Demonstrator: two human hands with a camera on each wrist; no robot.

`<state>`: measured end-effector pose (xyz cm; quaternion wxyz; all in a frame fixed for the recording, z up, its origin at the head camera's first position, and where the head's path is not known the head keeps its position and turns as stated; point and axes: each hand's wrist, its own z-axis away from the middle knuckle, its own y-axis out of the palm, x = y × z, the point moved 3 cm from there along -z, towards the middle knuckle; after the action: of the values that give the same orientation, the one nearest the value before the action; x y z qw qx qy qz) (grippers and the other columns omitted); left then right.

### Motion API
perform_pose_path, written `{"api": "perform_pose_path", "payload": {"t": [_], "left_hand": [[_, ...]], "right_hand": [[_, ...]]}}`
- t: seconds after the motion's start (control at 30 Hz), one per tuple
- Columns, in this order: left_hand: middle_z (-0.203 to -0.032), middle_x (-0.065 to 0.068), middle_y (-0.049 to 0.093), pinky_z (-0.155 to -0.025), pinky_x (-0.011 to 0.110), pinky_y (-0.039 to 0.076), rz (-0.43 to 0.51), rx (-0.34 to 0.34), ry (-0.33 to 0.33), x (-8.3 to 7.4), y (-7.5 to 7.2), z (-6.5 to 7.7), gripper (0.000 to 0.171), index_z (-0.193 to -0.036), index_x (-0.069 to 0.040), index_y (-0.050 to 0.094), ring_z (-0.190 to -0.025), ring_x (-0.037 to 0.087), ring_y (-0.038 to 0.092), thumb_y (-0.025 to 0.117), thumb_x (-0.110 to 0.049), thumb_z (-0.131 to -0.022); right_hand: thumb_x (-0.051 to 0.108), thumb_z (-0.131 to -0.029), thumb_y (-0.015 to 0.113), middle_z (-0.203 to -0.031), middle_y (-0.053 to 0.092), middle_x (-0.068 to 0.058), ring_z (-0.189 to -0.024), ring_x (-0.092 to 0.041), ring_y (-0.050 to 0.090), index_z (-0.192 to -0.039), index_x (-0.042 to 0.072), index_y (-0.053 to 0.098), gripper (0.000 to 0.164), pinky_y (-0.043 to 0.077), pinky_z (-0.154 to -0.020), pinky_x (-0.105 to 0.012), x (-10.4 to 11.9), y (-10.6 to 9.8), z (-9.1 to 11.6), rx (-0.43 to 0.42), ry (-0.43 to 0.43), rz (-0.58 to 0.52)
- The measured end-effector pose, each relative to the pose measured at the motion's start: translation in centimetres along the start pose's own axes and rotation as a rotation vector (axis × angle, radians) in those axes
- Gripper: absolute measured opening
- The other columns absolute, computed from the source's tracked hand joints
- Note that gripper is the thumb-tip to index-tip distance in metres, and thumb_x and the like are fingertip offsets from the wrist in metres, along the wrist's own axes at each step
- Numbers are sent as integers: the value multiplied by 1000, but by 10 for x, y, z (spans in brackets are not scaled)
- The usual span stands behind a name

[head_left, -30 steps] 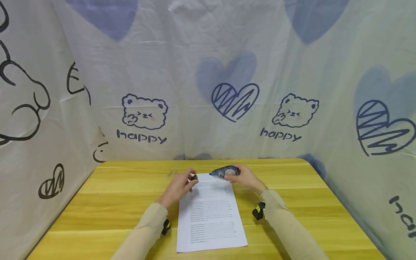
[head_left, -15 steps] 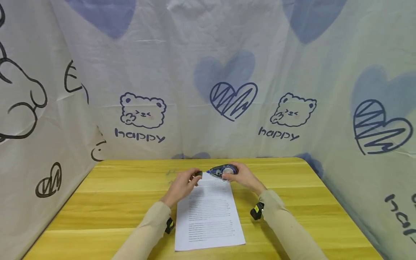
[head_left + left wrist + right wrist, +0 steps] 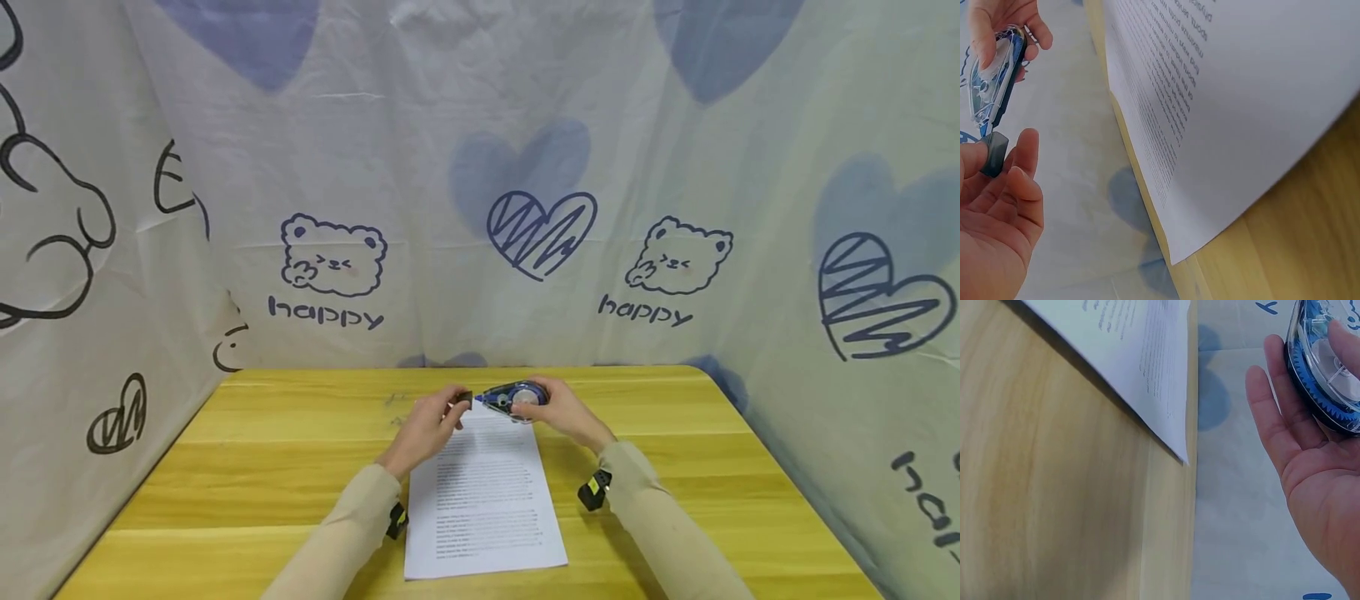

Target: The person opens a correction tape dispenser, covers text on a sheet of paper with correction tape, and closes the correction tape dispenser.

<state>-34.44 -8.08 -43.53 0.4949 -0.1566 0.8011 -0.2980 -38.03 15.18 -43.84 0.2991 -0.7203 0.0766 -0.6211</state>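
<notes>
My right hand grips a correction tape dispenser with a clear casing and blue gears, its blue tip pointing left. In the right wrist view the thumb presses on the clear side of the casing. A small dark cap is pinched between thumb and fingers of my left hand. The cap sits right at the dispenser's tip in the left wrist view. Both hands are over the top end of a printed sheet of paper, which lies on the table.
The wooden table has a yellowish grain, and its far edge meets a white cloth backdrop with hearts and bears. Faint marks show on the tabletop left of the paper's top.
My left hand has moved right and slightly up with the cap, bringing it up to the dispenser's tip. The right hand has shifted slightly left. The paper stays in place.
</notes>
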Motion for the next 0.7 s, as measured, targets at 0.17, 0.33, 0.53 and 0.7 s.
{"api": "perform_pose_path", "payload": {"t": [0.17, 0.33, 0.53, 0.7], "left_hand": [[-99, 3, 67, -60, 23, 52, -22, 13, 26, -4, 2, -1, 23, -122, -9, 61, -72, 14, 65, 51, -17, -103], [-100, 4, 67, -60, 22, 53, -49, 22, 53, -7, 3, -2, 24, -123, -8, 60, -71, 8, 61, 49, -17, -104], [-101, 3, 67, -61, 23, 53, -22, 41, 39, -6, 5, -2, 23, -122, -10, 60, -73, 15, 65, 49, -18, -104], [-104, 4, 66, -59, 24, 52, -2, 52, 38, -6, 6, -1, 26, -125, -10, 59, -76, 23, 67, 47, -20, -105]], "right_hand": [[36, -86, 76, -112, 68, -7, -96, -18, 64, -128, 11, 61, 52, 56, -82, -32, -4, 0, -2, 11, -13, -14], [33, -87, 76, -112, 67, -8, -96, -19, 63, -128, 10, 62, 49, 56, -80, -31, -1, 1, 0, 27, -30, -35], [33, -87, 75, -113, 68, -9, -96, -19, 63, -128, 8, 62, 49, 55, -80, -30, 2, 2, 0, 35, -46, -42], [34, -86, 76, -111, 68, -7, -97, -18, 63, -125, 10, 63, 47, 54, -82, -31, 0, 4, -1, 35, -42, -36]]}}
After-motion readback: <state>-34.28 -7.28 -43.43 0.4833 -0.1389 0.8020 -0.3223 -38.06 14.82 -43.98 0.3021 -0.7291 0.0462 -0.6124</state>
